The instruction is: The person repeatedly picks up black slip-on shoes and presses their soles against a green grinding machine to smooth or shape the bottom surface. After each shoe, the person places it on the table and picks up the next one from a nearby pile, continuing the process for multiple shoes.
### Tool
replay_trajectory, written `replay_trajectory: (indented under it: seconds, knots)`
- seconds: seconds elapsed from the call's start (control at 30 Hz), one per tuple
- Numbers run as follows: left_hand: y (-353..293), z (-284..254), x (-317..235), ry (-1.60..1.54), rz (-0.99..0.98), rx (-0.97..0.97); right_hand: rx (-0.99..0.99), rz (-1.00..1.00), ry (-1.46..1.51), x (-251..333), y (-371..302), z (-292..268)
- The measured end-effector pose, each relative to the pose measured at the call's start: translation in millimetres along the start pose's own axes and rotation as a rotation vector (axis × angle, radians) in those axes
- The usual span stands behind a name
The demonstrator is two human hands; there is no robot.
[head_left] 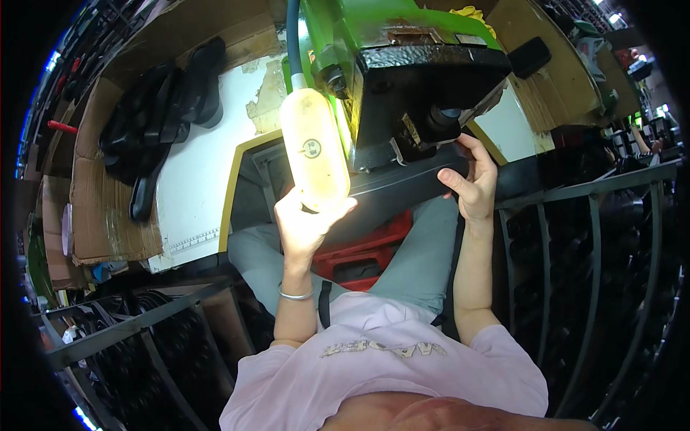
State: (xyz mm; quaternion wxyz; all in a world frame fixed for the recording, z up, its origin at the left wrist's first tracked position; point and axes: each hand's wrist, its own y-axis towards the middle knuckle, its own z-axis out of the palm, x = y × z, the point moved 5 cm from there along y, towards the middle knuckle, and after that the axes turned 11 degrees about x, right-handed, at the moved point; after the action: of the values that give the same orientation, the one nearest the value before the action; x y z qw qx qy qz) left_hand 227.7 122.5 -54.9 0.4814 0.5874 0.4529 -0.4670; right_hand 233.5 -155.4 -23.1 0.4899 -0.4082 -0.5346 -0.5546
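A long black shoe sole (402, 178) lies crosswise under the black head of a green machine (424, 93). My right hand (476, 179) grips the sole's right end, thumb on the near side and fingers curled around the far edge. At the other end is my left hand (309, 221), its thumb reaching along the sole's near edge. A glowing oval lamp (316, 154) hides most of the left fingers. Where the machine meets the sole is partly covered by the machine head.
An open cardboard box (90, 208) on the left holds several black soles (165, 100). Another cardboard box (568, 79) stands at the far right. Metal racks (136, 327) with dark pieces flank me on both sides. A red stool (359, 251) shows between my legs.
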Motion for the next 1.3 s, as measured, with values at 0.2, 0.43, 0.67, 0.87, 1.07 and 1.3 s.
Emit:
replay_trajectory:
  seconds: [0.2, 0.43, 0.67, 0.87, 1.07, 1.3]
  knots:
    - [-19, -31, 15, -0.04, -0.058, -0.086, 0.084, -0.039, -0.017, 2, 0, 33]
    - [-15, -14, -17, 0.306, -0.012, 0.181, 0.088, -0.161, 0.003, -6, -14, 32]
    - [10, 25, -43, 0.391, 0.347, 0.071, 0.014, -0.143, 0.012, -2, 0, 4]
    - [12, -24, -13, 0.19, 0.123, 0.141, 0.061, -0.111, 0.053, -12, -13, 45]
    - [12, -47, 5, 0.127, 0.068, 0.208, 0.005, -0.104, 0.005, -31, -29, 70]
    - [-4, -44, 28, 0.217, 0.052, 0.246, 0.042, -0.094, -0.045, -24, -32, 69]
